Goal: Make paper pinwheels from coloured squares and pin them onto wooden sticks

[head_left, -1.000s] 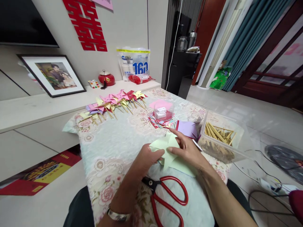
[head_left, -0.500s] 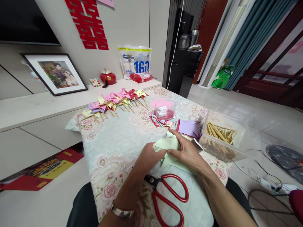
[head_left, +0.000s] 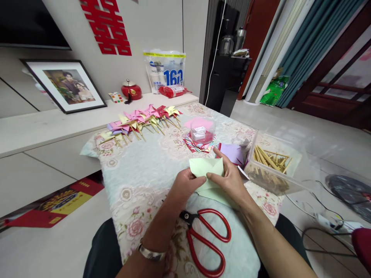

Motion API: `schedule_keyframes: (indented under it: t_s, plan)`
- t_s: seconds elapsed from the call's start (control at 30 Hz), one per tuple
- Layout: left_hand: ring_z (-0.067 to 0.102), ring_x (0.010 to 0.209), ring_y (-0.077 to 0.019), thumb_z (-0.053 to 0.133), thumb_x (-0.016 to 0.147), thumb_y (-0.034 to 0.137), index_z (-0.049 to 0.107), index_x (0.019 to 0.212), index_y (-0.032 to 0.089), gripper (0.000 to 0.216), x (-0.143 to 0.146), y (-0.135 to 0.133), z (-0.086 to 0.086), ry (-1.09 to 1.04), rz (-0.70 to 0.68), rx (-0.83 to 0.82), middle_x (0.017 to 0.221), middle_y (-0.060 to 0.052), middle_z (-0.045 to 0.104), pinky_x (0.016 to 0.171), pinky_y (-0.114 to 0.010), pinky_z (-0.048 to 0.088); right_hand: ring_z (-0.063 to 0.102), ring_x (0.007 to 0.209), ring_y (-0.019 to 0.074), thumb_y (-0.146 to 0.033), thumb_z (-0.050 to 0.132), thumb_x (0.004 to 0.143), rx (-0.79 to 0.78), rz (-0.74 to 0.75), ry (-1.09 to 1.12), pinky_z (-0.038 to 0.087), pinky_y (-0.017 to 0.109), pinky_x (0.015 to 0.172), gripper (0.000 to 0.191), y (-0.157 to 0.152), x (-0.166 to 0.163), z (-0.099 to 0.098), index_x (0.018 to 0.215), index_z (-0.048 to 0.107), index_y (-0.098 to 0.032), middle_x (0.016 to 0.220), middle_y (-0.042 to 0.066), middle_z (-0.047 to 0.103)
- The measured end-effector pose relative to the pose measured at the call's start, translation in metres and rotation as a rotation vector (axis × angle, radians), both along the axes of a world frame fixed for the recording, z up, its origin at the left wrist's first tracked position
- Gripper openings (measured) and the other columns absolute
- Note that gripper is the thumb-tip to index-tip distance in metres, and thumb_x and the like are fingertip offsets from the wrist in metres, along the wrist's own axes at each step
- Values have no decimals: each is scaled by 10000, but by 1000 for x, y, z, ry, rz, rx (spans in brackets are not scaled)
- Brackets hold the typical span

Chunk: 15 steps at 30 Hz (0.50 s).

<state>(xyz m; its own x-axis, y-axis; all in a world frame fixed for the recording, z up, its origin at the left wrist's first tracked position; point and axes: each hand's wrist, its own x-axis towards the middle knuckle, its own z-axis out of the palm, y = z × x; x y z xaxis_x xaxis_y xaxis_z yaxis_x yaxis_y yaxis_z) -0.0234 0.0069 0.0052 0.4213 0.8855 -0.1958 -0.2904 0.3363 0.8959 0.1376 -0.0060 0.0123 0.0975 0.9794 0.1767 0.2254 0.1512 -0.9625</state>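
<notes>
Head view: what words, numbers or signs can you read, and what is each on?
"160": the plastic bag at the back.
"囍": the red cutout, its top out of frame.
Too small or blurred to read: the bag's other print, the labels in the clear tub, and markings on the red jar and the red-and-yellow box.

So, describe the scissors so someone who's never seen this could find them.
Find the flowered tablecloth in the middle of the view. On its part nearest the camera lie the scissors, black at the pivot. Their two red loop handles set them apart from the pale green paper just beyond.
</notes>
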Motion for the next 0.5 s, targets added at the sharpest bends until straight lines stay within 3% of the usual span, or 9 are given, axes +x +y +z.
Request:
schedule_keyframes:
  t_s: [0.33,0.5]
  plan:
    - [722,734,-209,835,671,262,743,1025,100,400,5,-2,2,-132,82,-70,870,-95,790,745,-296,549,613,1157,286,-271,793,693,-41,-7,225,494,423,972,807,-3,-9,1,1431,473,-208,1252,101,668]
    - [728,732,-220,829,673,251,735,1043,93,414,3,-1,2,-155,103,-79,878,-105,791,734,-309,559,670,961,236,-316,806,707,-57,14,327,549,359,804,795,0,-5,0,1422,472,-222,1084,70,710]
